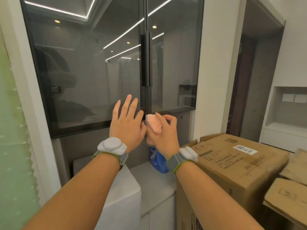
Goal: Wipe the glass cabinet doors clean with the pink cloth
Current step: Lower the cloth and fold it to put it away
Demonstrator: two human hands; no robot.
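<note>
- A pale green, frosted panel is filling the far left edge, with a white frame running up beside it.
- The left glass door is showing dim reflections of ceiling light strips and spot lamps; its dark frame is meeting the right glass door at a pair of slim black handles in the middle.
- The left hand is hovering in front of the lower part of the left door, fingers straight and spread apart, holding nothing; whether the fingertips are touching the glass cannot be told.
- A grey wrist device on a green-edged strap is sitting on the left wrist.
- A white box-like block is lying under the left forearm, on the grey table below the doors.
- The pink cloth is sitting bunched in the right hand, just below the seam where the two doors meet, with a dark-and-white checked edge hanging down beneath it.
- The right hand is gripping the cloth, thumb and fingers curled and clamped around it, right beside the left hand.
- A blue bottle is standing on the table behind the right wrist, partly hidden by it.
- A second grey wrist device is strapped to the right wrist.
- Brown cardboard boxes are stacked to the right, touching the table's edge.
- White wall switches are set in a recess at far right.
</note>
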